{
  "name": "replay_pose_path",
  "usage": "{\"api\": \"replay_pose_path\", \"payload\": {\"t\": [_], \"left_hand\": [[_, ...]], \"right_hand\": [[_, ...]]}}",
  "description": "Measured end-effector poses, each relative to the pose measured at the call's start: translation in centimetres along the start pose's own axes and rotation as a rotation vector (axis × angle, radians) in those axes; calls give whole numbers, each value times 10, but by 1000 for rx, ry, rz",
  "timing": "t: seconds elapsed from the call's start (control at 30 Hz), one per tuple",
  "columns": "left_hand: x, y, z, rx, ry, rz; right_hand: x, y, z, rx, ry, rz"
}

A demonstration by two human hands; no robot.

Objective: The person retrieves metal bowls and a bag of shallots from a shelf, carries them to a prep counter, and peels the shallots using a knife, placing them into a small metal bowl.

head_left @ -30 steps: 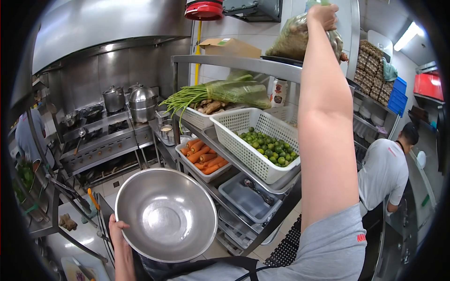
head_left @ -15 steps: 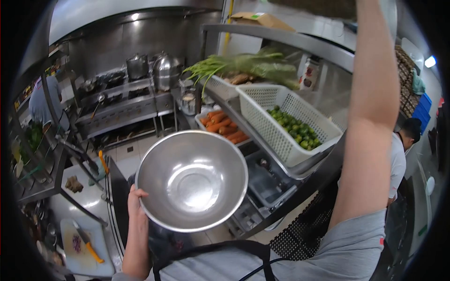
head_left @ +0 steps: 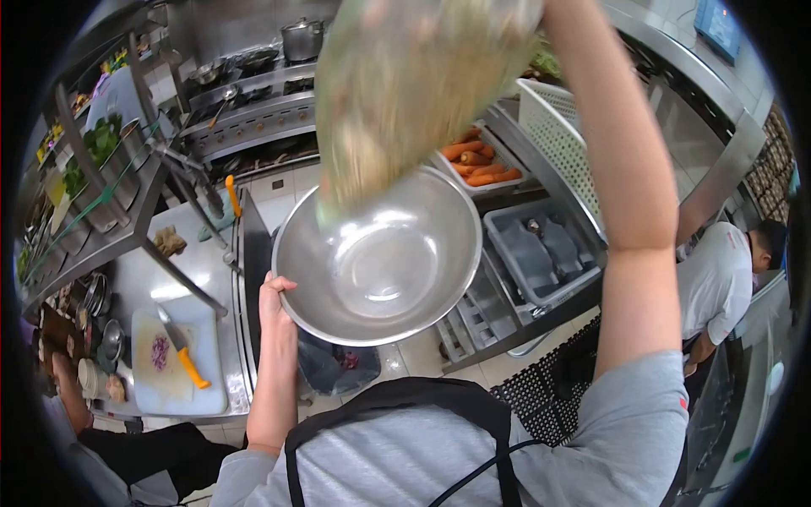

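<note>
A large stainless steel mixing bowl (head_left: 397, 279) is tilted toward me in front of my body. My left hand (head_left: 275, 296) is closed on its left rim, thumb over the edge. Above the bowl hangs a big clear plastic bag (head_left: 414, 93) with pale yellow-green contents, blurred by motion; I cannot make out what they are. Its lower end overlaps the bowl's far-left rim in view. My right hand (head_left: 551, 12), at the top edge, grips the bag's upper right part, its fingers mostly hidden. Nothing shows inside the bowl.
Right of the bowl, a rack bears carrots (head_left: 481, 163), a white basket (head_left: 557, 127) and a grey plastic tub (head_left: 541, 245). At left, a cutting board (head_left: 207, 346) holds a knife (head_left: 184, 351) and chopped purple bits. One co-worker (head_left: 718, 270) stands right; others are left.
My right hand has come down from above the shelf, bringing the plastic bag over the bowl. My view has shifted, and the bowl stays in my left hand.
</note>
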State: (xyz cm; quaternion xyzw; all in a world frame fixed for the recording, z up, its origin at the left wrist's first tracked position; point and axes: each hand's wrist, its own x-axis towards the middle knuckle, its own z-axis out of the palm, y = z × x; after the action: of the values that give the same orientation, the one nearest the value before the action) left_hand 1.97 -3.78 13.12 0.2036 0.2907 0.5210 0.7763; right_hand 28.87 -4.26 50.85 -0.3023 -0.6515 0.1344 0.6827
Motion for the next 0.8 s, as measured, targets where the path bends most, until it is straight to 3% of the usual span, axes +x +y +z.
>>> {"api": "replay_pose_path", "payload": {"t": [0.23, 0.3, 0.47, 0.53, 0.6, 0.67, 0.7, 0.73, 0.8], "left_hand": [[-34, 24, -33, -52, 26, -60], [-44, 29, -47, -98, -17, -71], [-86, 39, -54, -146, 81, 70], [-103, 47, -47, -195, 78, 105], [-120, 48, -42, -241, 85, 146], [-133, 40, -43, -217, 121, 202], [-140, 34, -44, -186, 134, 234], [-149, 29, -43, -149, 186, 247], [-168, 12, -60, -97, 256, 231]], "right_hand": [[-149, 53, 82, 303, -82, 574], [-172, 65, 91, 382, -312, 566], [-177, 38, 99, 63, -545, 449], [-164, 18, 71, -267, -698, 75], [-174, 21, 30, -303, -464, 187], [-223, 47, -2, 263, -403, 687], [-253, 57, -11, 375, -398, 818], [-275, 65, -17, 205, -449, 851], [-320, 82, -16, 278, -371, 982]]}}
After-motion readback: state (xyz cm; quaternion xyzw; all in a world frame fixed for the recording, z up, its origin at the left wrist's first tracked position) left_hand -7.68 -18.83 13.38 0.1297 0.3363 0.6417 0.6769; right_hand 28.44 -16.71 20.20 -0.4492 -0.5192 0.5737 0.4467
